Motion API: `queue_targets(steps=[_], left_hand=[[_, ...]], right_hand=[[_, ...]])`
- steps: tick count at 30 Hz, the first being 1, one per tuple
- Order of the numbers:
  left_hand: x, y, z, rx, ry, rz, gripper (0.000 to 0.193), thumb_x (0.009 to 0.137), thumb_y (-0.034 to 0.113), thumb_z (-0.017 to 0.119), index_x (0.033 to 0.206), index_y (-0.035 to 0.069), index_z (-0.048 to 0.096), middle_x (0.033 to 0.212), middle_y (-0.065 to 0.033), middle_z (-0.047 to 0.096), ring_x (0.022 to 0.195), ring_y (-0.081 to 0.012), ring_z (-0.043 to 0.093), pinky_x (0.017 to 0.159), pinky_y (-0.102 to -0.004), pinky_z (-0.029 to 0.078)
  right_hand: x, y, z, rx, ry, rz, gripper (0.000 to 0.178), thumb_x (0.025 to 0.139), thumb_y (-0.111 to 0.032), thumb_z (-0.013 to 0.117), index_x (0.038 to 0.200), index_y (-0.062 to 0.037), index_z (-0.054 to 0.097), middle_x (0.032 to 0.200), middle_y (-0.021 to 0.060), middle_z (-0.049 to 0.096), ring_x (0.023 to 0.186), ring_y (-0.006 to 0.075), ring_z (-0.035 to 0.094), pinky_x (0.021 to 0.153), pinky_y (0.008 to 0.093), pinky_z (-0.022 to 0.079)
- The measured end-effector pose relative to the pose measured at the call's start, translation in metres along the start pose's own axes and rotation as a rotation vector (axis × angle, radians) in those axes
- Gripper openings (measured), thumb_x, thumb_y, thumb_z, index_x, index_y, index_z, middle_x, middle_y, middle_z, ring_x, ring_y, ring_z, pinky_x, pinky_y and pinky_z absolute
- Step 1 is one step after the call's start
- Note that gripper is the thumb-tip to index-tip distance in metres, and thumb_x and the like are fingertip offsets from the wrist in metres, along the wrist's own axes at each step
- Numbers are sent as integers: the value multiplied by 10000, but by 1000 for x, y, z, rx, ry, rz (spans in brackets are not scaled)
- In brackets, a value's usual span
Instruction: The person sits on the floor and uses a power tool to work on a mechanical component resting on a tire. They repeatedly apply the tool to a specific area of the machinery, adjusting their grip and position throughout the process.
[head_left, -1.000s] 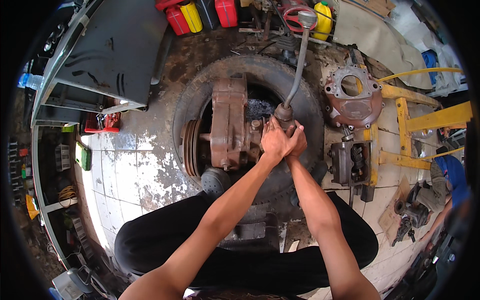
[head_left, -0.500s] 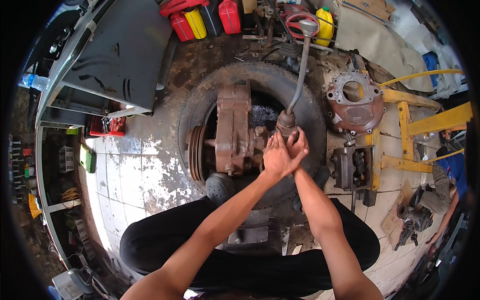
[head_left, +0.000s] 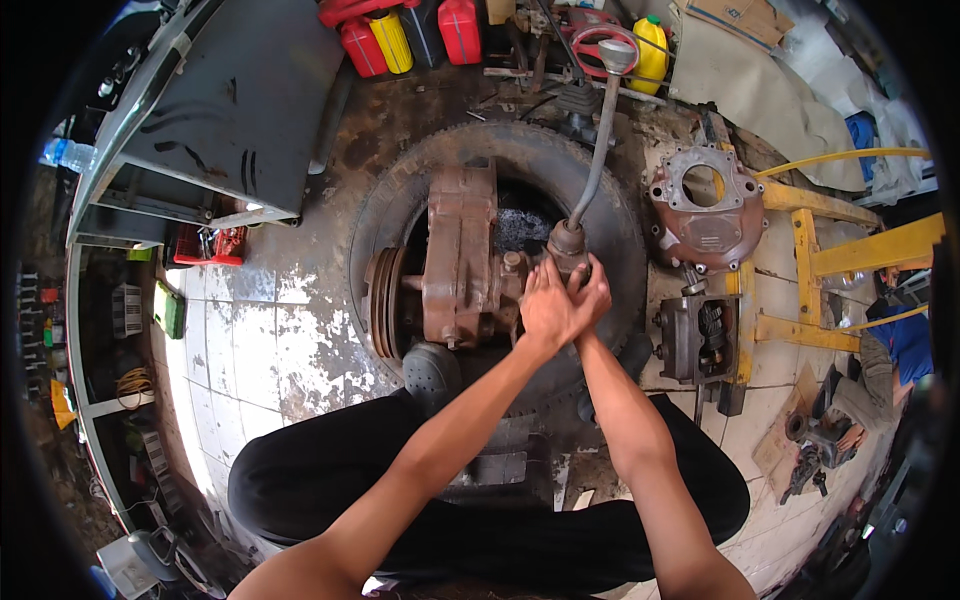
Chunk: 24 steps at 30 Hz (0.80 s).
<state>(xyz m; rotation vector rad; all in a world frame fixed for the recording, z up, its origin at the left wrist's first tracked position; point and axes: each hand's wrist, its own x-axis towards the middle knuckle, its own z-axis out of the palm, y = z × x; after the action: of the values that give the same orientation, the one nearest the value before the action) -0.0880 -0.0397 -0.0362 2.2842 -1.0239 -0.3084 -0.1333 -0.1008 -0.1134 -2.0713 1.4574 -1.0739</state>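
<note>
A rust-brown gearbox (head_left: 460, 250) lies on a big black tyre (head_left: 400, 190), with a grooved pulley (head_left: 383, 305) on its left side. A long gear lever (head_left: 600, 140) rises from a boot-like collar (head_left: 567, 238) on its right part. My left hand (head_left: 546, 312) rests against the housing just below the lever's base, its fingers stretched out. Beside it and partly under it, my right hand (head_left: 594, 292) is also against the housing, fingers apart. The hands touch each other. Neither one visibly holds a tool, though the surface under the palms is hidden.
A brown bell housing (head_left: 708, 225) and an open gear case (head_left: 698, 340) lie right, by a yellow frame (head_left: 850, 255). Another person's hand (head_left: 851, 437) is at metal parts (head_left: 815, 460) far right. A grey cabinet (head_left: 200, 110) stands left; jerrycans (head_left: 460, 32) stand behind.
The view has shifted slightly, so the scene sits a little further left. My hands stay at the lever's base. At far right, the other person's hand has come onto the metal parts.
</note>
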Motion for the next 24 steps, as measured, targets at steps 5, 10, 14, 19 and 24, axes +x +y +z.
queue_targets(steps=[5,10,14,19,24], left_hand=[[21,1,-16,-76,-173,-92,1078,822,753,507,1381,-164,416,1385,-404,437,1333,-460,446,1176,-449,275],[5,1,-22,114,-251,74,839,845,775,436,1402,159,555,1425,-384,403,1319,-444,470,1166,-447,291],[19,9,-22,177,-358,-16,972,842,790,416,1507,83,382,1425,-397,395,1319,-456,467,1166,-460,287],[7,-1,-9,142,-203,121,1133,810,779,493,1446,-144,329,1361,-387,476,1308,-459,477,1160,-425,311],[36,14,-20,-50,-261,-254,957,840,696,542,1352,-109,467,1350,-396,470,1276,-484,492,1134,-475,335]], right_hand=[[4,-3,-1,-37,-103,117,330,960,-338,548,1142,-94,676,1059,162,706,950,373,675,802,451,536],[7,5,2,5,8,44,338,949,-327,536,1135,-77,669,1045,165,710,950,378,678,810,440,543],[1,7,1,-6,-43,81,337,928,-322,565,1128,-72,671,1033,158,712,948,372,678,817,441,545],[8,8,2,-2,47,-9,314,908,-280,590,1119,-65,675,981,160,716,894,371,685,774,453,551],[4,1,1,-59,-15,-10,347,948,-335,546,1147,-76,666,1032,174,707,935,379,678,789,454,544]])
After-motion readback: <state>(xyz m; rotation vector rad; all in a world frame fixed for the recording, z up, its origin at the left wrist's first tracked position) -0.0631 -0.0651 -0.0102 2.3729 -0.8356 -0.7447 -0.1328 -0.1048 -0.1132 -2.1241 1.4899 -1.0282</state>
